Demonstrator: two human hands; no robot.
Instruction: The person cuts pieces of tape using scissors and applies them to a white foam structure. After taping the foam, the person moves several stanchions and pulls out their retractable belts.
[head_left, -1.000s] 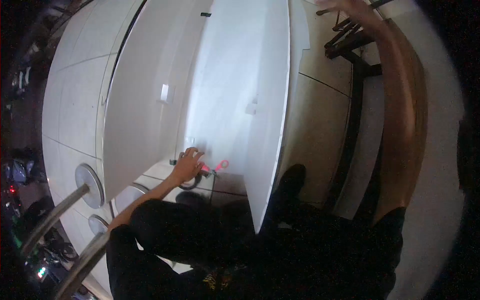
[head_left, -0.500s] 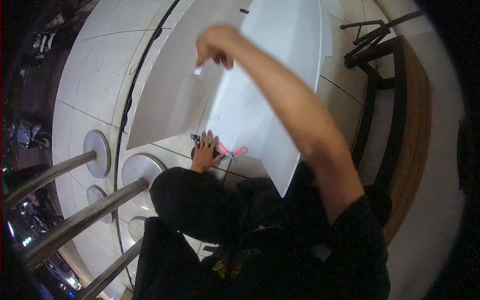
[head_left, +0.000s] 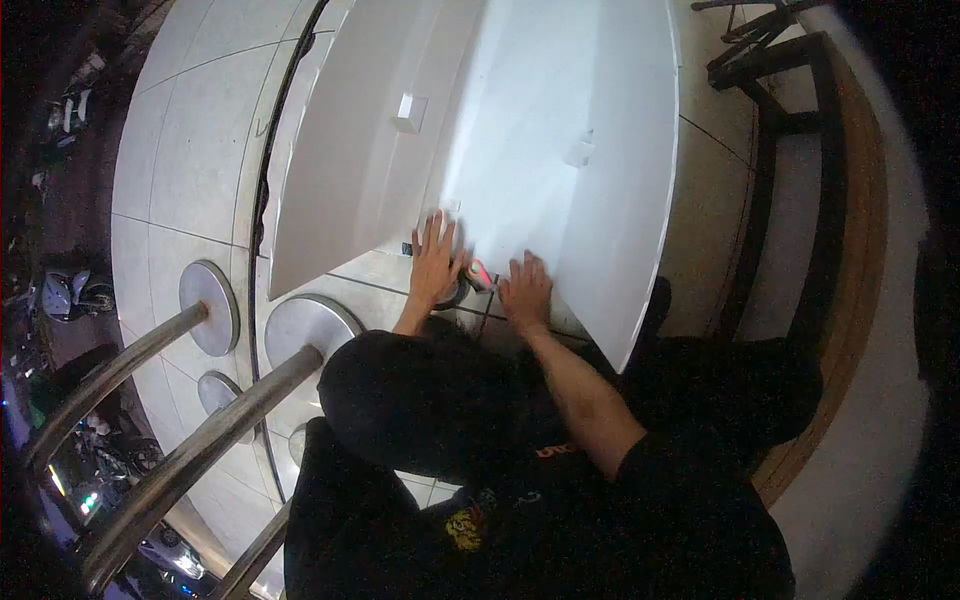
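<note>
A large white board with raised side panels lies on the tiled floor in front of me. My left hand rests with fingers spread on its near edge, by a dark round object. My right hand lies open at the same edge, a little to the right. Between the hands are pink-handled scissors, partly hidden. A small white piece stands out from the left panel, and a pale translucent piece shows near the right panel.
Metal poles with round bases stand at the left on the tiles. On the right is a bench with a dark frame and a brown wooden edge. Motorcycles show at the far left.
My right hand has come down from above the left panel to the board's near edge. The scissors have shifted and now lie between my hands. The camera view has shifted slightly.
</note>
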